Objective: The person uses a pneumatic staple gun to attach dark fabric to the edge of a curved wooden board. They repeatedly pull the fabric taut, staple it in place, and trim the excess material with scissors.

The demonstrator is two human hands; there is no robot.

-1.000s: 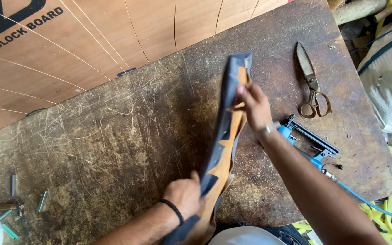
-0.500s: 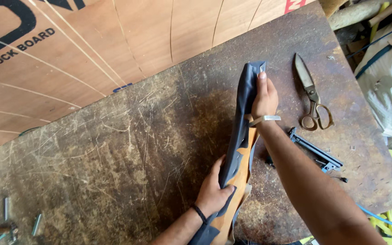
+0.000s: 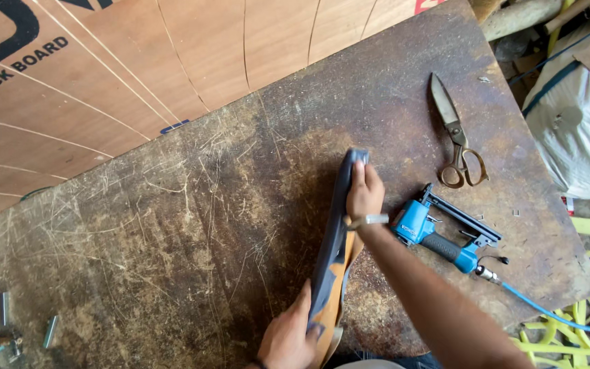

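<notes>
Padded panel [image 3: 334,239]: long curved wooden piece with dark grey covering, stands on edge near the front of the desk [image 3: 172,225], running from the front edge toward the middle

Left hand [image 3: 289,338]: at the panel's near end, fingers clamped on its lower edge

Right hand [image 3: 364,193]: at the far end, fingers wrapped over the grey-covered top; band on the wrist

Staple gun [image 3: 445,236]: blue and black, lies just right of the right wrist, blue hose [image 3: 554,314] trailing off the desk

Scissors [image 3: 455,133]: closed, beyond the gun

Plywood sheet [image 3: 138,61]: lies along the desk's far side
</notes>
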